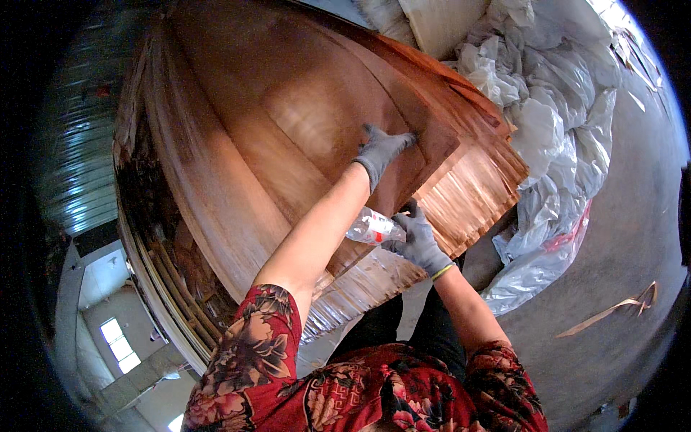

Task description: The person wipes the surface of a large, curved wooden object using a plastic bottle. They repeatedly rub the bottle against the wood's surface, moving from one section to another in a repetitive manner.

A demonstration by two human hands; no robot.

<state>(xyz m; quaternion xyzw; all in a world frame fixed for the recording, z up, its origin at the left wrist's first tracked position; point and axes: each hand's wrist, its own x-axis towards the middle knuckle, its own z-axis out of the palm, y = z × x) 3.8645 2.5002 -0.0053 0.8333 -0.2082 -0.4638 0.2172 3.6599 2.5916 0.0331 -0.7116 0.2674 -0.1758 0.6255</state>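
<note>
Both my hands wear grey gloves. In front of me lies a large stack of thin reddish-brown wood veneer sheets [237, 122], with layered, ragged edges. My left hand [385, 151] rests on the top sheet with its fingers spread, near the stack's right side. Closer to me, my right hand [421, 241] is wrapped around one end of a clear plastic bottle [374, 227] with a red and white label. The bottle lies sideways, and my left forearm covers its far end. Below my right hand, the lower sheets [468, 191] show a lighter, wavy edge.
A heap of crumpled clear plastic film [554, 144] sits to the right of the stack. On the grey floor [612, 237] lies a thin curled strip [612, 311]. Bent layers [169, 281] line the stack's left side. A lit window [120, 345] shows at the lower left.
</note>
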